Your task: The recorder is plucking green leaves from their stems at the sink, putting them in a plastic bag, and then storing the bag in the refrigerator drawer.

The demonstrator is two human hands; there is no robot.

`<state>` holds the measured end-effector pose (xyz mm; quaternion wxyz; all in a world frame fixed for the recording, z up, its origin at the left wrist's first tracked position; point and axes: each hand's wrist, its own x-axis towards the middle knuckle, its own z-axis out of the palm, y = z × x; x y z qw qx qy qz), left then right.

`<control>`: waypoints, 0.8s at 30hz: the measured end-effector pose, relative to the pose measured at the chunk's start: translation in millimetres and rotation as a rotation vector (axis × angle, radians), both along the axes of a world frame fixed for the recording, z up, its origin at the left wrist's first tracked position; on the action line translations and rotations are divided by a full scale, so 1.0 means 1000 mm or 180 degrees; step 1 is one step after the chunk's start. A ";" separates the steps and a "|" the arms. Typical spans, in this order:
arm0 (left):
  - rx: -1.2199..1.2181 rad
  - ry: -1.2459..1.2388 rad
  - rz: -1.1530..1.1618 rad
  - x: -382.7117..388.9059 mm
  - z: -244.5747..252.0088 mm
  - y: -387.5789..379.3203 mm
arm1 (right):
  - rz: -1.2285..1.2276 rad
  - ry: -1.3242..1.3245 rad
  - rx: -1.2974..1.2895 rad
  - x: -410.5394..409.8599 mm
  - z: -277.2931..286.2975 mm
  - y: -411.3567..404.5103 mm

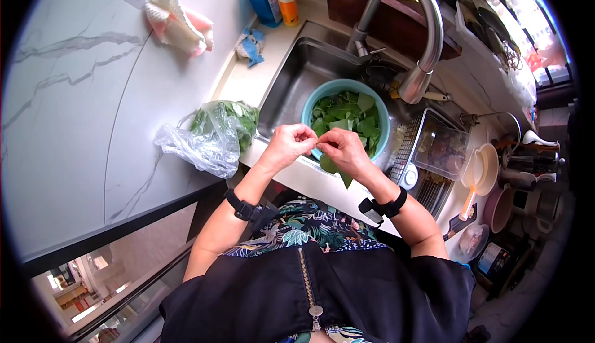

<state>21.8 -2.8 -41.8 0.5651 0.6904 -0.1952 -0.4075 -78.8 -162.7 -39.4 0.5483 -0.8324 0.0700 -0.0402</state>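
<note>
Both my hands meet over the near rim of a teal plastic basin, which stands in the stainless steel sink and holds loose green leaves. My right hand pinches a leafy green sprig; its leaves hang below the palm, outside the rim. The thumb and fingertips of my left hand are closed at the sprig's thin stem, touching the right fingertips. The stem itself is mostly hidden by the fingers. To the left, a clear plastic bag of leafy greens lies at the counter's edge.
A steel gooseneck faucet arches over the sink. On the right, a wire dish rack holds a clear plastic container. A handled strainer lies beyond. Blue and yellow-capped bottles stand behind the sink's left corner.
</note>
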 end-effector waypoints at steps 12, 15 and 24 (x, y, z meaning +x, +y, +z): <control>-0.0083 0.0013 0.0443 -0.006 -0.002 -0.004 | -0.0454 0.0023 0.0286 -0.002 0.001 0.010; -0.0137 0.0031 0.0572 -0.007 -0.005 -0.005 | -0.0548 0.0094 0.0382 -0.001 -0.002 0.013; -0.0358 0.0341 0.0767 -0.008 -0.014 -0.003 | -0.0661 0.0279 0.1555 -0.003 -0.015 0.020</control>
